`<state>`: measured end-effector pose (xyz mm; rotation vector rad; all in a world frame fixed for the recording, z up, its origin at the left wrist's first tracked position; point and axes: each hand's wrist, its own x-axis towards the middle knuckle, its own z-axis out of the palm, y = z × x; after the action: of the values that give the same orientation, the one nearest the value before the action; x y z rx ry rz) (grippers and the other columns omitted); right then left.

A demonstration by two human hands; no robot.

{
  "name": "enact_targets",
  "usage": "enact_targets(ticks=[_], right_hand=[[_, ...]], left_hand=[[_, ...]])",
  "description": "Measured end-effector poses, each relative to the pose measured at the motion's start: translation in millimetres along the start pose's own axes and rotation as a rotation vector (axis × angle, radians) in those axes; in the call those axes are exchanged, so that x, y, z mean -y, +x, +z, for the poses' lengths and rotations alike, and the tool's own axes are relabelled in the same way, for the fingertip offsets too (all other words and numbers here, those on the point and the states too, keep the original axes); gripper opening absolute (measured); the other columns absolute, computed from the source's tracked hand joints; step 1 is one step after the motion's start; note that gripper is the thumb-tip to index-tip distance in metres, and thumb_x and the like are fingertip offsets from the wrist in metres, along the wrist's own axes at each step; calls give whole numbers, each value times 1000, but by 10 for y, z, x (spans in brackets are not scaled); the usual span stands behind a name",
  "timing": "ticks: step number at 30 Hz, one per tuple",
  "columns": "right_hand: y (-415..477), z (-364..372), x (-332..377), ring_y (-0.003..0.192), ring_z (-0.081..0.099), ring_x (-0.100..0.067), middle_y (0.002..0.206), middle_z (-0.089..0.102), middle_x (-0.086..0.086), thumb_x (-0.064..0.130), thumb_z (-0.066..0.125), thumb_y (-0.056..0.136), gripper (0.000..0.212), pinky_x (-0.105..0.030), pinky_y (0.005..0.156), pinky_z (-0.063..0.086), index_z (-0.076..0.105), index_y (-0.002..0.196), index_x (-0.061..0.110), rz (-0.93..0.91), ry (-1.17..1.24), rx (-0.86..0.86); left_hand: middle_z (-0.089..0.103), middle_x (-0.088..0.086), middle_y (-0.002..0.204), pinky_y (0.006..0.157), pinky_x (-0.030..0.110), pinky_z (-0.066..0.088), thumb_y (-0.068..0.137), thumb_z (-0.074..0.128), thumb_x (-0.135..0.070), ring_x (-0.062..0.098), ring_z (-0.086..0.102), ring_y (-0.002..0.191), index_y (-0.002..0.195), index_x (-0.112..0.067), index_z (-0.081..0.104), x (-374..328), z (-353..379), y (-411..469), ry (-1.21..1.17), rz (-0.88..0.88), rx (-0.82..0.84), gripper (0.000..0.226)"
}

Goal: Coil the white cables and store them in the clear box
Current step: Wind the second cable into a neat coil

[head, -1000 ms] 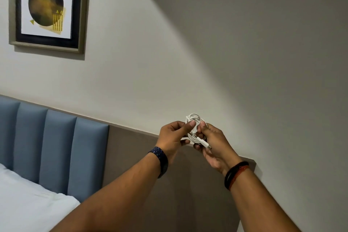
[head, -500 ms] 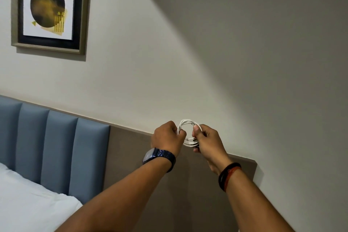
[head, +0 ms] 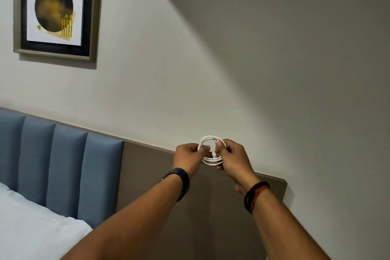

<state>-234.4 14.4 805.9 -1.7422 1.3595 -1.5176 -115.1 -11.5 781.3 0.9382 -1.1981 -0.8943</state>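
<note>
Before wall [head: 232,69], white cable [head: 212,162] in hands [head: 187,157] [head: 235,159]

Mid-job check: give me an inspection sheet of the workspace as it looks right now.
Surface: nothing seen; only white bedding at lower left.
Job's things: white cable coiled in a loop, held in the air; clear box not in view.
Clutter: nothing seen.
Grippers: left hand grips the coil's left side; right hand pinches its right side.
Cables: one coil only; ends hard to tell.
Surroundings: blue padded headboard, framed picture, plain wall.
</note>
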Motion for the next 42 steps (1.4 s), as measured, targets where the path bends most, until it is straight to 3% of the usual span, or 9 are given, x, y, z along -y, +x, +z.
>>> enact_targets(ticks=[8, 12, 18, 23, 26, 29, 34, 39, 42], right_hand=[[40, -91, 12, 60, 55, -15, 66, 57, -2, 30, 47, 96, 34, -26, 50, 46, 57, 65, 18, 13, 42, -22], [10, -112, -31, 60, 53, -15, 66, 55, 1, 30, 49, 95, 33, -25, 50, 46, 59, 67, 18, 13, -15, -15], [-29, -126, -31, 57, 52, -12, 65, 55, 2, 28, 50, 95, 32, -23, 48, 47, 61, 67, 16, 0, -49, 12], [-33, -211, -83, 54, 49, -14, 62, 53, -1, 25, 50, 95, 32, -28, 50, 46, 61, 69, 12, 6, -107, 29], [-32, -210, -136, 52, 50, -16, 62, 54, -3, 28, 50, 95, 32, -30, 51, 46, 61, 70, 10, 43, -128, -2], [-19, -168, -167, 55, 50, -22, 60, 53, -4, 29, 49, 94, 33, -31, 57, 44, 58, 71, 7, 17, -204, -98], [-59, -117, -217, 54, 38, -20, 54, 46, -2, 30, 47, 96, 38, -29, 48, 30, 47, 66, 7, -143, -426, -245], [-72, -85, -197, 53, 33, -15, 55, 39, 4, 27, 47, 96, 40, -27, 49, 29, 34, 59, 19, -224, -466, -297], [-67, -79, -182, 57, 35, -20, 58, 41, 1, 26, 48, 96, 35, -33, 50, 28, 40, 64, 15, -252, -455, -320]], left_hand=[[75, 14, 90, 73, 22, 56, 85, 64, -18, 23, 72, 87, 91, 1, 72, 47, -213, -56, -210, 94, 319, 21], [75, 11, 86, 80, 28, 56, 84, 66, -13, 18, 71, 82, 87, -11, 74, 81, -345, 17, 47, 178, 374, 8], [65, -12, 54, 60, 11, 47, 79, 71, -29, -1, 57, 53, 79, -24, 75, 56, -542, 93, 383, 302, 357, 6], [63, -13, 66, 75, 28, 48, 83, 67, -32, 8, 57, 74, 80, -28, 75, -20, -783, 227, 698, 395, 257, 9], [54, -11, 83, 74, 26, 43, 82, 67, -36, 11, 51, 84, 83, -28, 76, -32, -802, 224, 775, 409, 198, 12], [56, -10, 86, 65, 18, 38, 81, 68, -38, 6, 53, 79, 74, -31, 74, -5, -682, 138, 623, 291, 131, 12], [64, -3, 51, 61, 24, 48, 81, 68, -34, 8, 58, 51, 69, -19, 73, 64, -490, -37, 360, 69, 68, 21], [55, 2, 56, 50, 22, 51, 82, 70, -17, 6, 51, 39, 80, 1, 70, 31, -290, -176, -76, -174, 55, 18], [65, 7, 61, 55, 26, 57, 83, 68, -10, 11, 60, 47, 81, 5, 70, -19, -209, -251, -342, -277, 79, 15]])
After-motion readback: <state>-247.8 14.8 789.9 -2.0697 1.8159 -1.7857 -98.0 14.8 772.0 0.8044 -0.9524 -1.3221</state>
